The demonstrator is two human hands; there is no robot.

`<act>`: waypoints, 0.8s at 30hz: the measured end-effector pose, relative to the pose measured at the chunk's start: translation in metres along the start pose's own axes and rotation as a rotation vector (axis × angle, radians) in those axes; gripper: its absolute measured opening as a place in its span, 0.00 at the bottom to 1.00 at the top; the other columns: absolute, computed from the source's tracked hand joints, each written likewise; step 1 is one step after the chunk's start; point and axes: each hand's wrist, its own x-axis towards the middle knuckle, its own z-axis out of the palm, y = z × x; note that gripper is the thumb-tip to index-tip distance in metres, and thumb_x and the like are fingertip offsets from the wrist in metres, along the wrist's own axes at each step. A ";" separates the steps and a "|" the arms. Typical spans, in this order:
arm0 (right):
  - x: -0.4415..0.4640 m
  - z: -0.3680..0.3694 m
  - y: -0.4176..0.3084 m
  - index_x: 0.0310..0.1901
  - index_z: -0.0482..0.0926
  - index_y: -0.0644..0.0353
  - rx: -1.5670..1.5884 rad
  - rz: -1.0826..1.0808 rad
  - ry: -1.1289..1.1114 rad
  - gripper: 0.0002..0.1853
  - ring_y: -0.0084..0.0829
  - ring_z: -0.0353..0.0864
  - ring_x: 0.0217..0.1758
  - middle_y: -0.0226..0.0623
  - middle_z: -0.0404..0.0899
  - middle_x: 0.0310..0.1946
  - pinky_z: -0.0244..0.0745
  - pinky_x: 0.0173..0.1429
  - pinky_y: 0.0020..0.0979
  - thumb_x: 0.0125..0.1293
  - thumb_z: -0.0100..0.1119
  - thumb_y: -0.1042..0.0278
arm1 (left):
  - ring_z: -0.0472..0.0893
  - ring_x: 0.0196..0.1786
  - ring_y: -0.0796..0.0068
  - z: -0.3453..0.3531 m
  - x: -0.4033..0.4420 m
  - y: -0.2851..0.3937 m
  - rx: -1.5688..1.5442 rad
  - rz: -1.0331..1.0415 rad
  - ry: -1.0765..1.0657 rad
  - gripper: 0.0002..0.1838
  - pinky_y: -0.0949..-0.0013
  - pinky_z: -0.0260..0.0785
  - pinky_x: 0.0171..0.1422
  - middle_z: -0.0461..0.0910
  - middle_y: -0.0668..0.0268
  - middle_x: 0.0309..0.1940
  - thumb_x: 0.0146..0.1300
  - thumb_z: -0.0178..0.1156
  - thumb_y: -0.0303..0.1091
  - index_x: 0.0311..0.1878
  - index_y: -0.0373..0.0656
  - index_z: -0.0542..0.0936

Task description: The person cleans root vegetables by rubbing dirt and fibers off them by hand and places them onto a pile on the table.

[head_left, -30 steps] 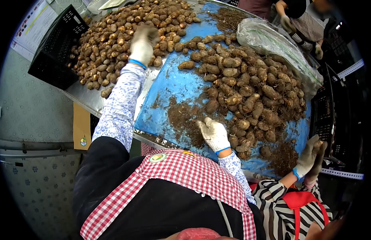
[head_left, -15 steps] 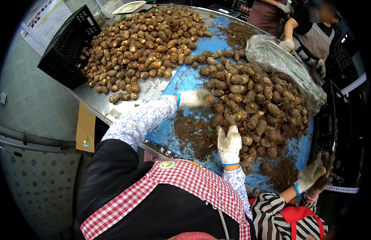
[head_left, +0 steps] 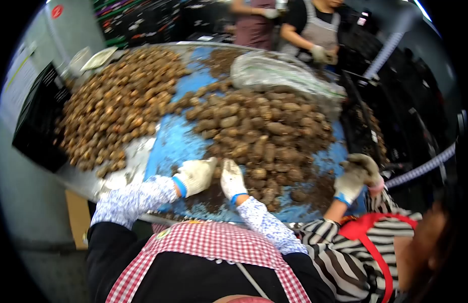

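Note:
My left hand [head_left: 197, 177], in a white work glove with a blue cuff, is at the near side of the blue sheet [head_left: 176, 139], fingers curled. Close beside it is my right hand [head_left: 231, 179], also gloved, fingers together and pointing away from me. The fingertips almost meet; blur and the gloves hide what they hold, though a brown patch shows between them. Just beyond my hands lies a heap of dirty, rooty taro corms [head_left: 266, 129]. A second heap of cleaner taro corms [head_left: 120, 101] covers the left side of the metal table [head_left: 143, 159].
A black crate [head_left: 39, 118] stands at the left edge, and a clear plastic bag [head_left: 274, 73] lies behind the dirty heap. At my right is a co-worker's gloved hand [head_left: 350, 182]. Two people stand across the table. Loose soil [head_left: 322, 194] lies on the sheet.
My left hand has come from the far left of the dirty heap to beside my right hand, nearer my body. The view has tilted up and turned right.

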 end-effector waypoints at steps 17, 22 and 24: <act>0.006 0.002 0.011 0.59 0.73 0.72 -0.319 -0.216 0.029 0.24 0.49 0.70 0.64 0.60 0.74 0.56 0.69 0.68 0.39 0.66 0.52 0.63 | 0.85 0.37 0.48 -0.012 0.005 0.018 0.232 -0.051 0.041 0.21 0.52 0.77 0.40 0.84 0.50 0.31 0.55 0.66 0.36 0.49 0.39 0.75; -0.004 -0.027 0.001 0.55 0.71 0.65 -0.489 -0.234 0.133 0.18 0.43 0.74 0.63 0.55 0.73 0.56 0.74 0.60 0.36 0.68 0.52 0.64 | 0.85 0.35 0.49 0.005 0.006 0.026 -0.072 -0.042 0.256 0.22 0.54 0.77 0.35 0.83 0.50 0.28 0.52 0.68 0.29 0.50 0.38 0.72; -0.009 -0.023 0.011 0.52 0.71 0.64 -0.675 -0.354 0.251 0.13 0.41 0.75 0.62 0.54 0.72 0.55 0.77 0.57 0.34 0.71 0.48 0.64 | 0.86 0.34 0.52 0.001 0.000 0.041 -0.117 -0.199 0.076 0.27 0.56 0.78 0.31 0.83 0.52 0.30 0.53 0.67 0.27 0.56 0.36 0.69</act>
